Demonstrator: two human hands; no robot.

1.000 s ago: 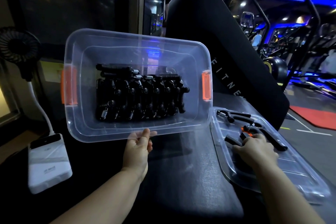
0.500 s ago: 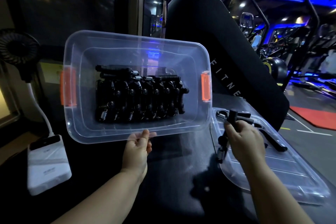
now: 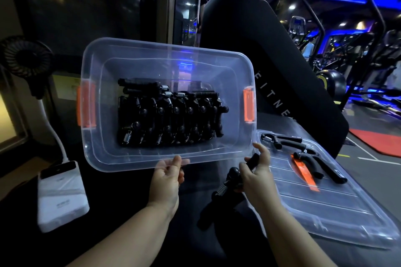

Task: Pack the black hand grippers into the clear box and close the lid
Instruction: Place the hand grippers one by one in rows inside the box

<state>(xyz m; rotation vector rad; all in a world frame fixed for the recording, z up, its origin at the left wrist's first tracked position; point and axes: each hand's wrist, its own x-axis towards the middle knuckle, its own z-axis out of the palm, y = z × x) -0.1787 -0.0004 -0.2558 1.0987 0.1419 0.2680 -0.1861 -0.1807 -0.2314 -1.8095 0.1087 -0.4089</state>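
My left hand still tips the box toward me, its fingers curled over the near rim. The packed grippers sit in rows inside. Since half a second ago my right hand has come left off the lid and now sits just below the box's right corner. It clasps one handle of a gripper — spring and other handle hang over the dark bench. Loose grippers and an orange clip lie on the lid as before.
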